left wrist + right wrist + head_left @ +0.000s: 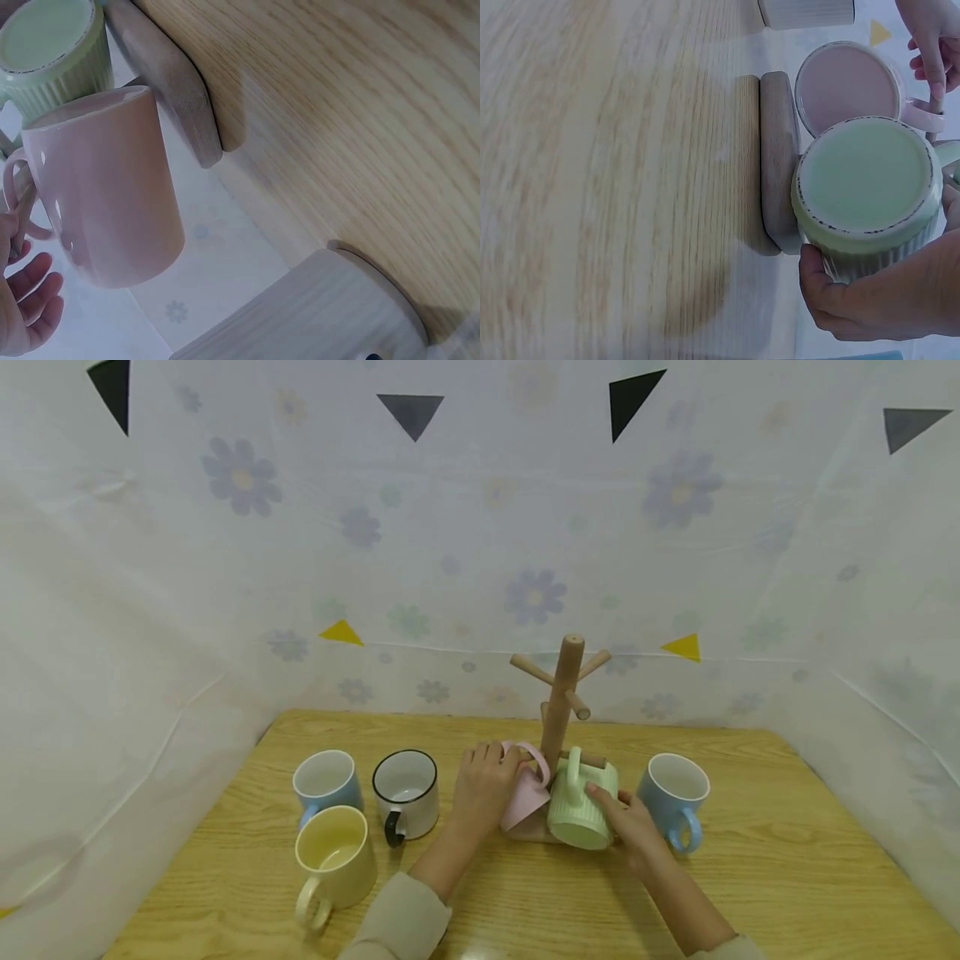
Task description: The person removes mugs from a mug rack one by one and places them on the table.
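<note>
A wooden mug rack [558,718] stands on the table. The pink mug [527,800] hangs tilted by its handle from a lower peg; its body shows in the left wrist view. My left hand [483,781] is at that handle, thumb and a finger pinching the peg's end, other fingers loosely bent. Beside it, my right hand [633,827] grips the ribbed green mug [585,814], thumb on its side near the handle, fingers around the far side. The green mug's handle is uppermost, at another lower peg; whether the peg passes through it I cannot tell.
Right of the rack stands a blue mug [672,793]. On the left are another blue mug [327,781], a yellow mug [337,860] and a white mug with a black rim [406,793]. Bare upper pegs [532,669] stick out above the hands. A flowered curtain [450,568] closes the back.
</note>
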